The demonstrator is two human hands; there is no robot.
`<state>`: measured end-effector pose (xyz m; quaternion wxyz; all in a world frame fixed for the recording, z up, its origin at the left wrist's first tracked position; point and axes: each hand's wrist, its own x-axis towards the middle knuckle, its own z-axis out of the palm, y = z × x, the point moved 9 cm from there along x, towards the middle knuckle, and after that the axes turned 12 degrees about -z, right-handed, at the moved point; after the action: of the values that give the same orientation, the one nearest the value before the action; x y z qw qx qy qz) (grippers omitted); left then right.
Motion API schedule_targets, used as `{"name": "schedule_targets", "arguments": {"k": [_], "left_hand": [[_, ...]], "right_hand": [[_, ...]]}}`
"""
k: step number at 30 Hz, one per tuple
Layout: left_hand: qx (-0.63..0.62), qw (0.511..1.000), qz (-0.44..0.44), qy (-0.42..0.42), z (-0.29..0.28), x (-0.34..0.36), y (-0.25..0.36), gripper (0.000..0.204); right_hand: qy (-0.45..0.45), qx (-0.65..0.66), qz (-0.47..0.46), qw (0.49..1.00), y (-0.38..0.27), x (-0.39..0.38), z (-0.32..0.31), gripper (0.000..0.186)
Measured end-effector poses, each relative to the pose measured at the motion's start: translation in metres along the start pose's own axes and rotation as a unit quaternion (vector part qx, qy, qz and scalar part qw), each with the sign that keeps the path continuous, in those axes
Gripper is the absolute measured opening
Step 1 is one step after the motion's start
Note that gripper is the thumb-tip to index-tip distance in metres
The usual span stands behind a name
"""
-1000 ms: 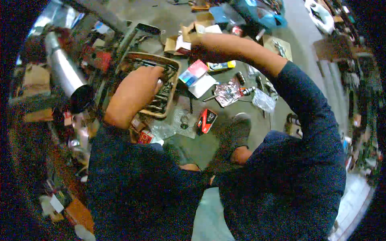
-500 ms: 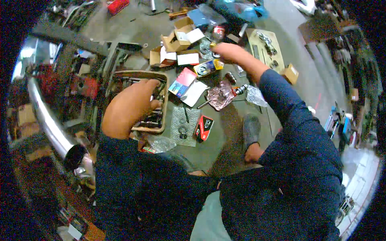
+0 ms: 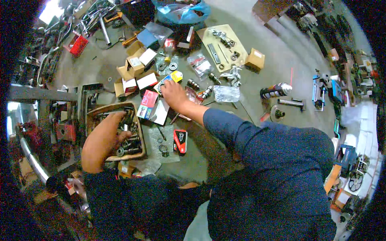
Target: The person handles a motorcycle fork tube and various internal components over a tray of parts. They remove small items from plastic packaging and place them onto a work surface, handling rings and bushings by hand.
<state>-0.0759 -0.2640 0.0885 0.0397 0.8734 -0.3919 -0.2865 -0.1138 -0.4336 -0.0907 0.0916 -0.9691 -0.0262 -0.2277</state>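
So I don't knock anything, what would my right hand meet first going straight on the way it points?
Your right hand would probably meet the yellow and blue rectangular package first; depth is unclear, so it may already be touching it.

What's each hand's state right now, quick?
Left hand: open, over the brown rectangular tray of metal parts.
Right hand: at the yellow-and-blue rectangular box; whether it grips cannot be told.

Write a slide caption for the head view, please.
Left hand over a tray of metal parts, right hand by a yellow package, cardboard boxes beyond.
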Motion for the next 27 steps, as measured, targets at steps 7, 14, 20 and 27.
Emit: {"name": "schedule_targets", "arguments": {"k": [7,14,20,27], "left_hand": [[0.006,1.0,-0.011,-0.017,-0.001,0.007,0.014,0.055],[0.017,1.0,-0.001,-0.025,0.005,0.025,0.027,0.054],[0.008,0.999,-0.017,-0.047,0.01,0.031,0.023,0.056],[0.011,0.999,0.007,-0.044,0.012,0.042,0.029,0.055]], "right_hand": [[-0.034,0.065,0.056,0.996,0.015,-0.006,0.004,0.008],[0.004,0.169,0.104,0.98,0.064,-0.006,-0.013,0.016],[-0.26,0.056,0.289,0.92,0.229,-0.059,-0.053,0.045],[-0.575,0.065,0.297,0.76,0.276,-0.215,-0.001,0.054]]}}
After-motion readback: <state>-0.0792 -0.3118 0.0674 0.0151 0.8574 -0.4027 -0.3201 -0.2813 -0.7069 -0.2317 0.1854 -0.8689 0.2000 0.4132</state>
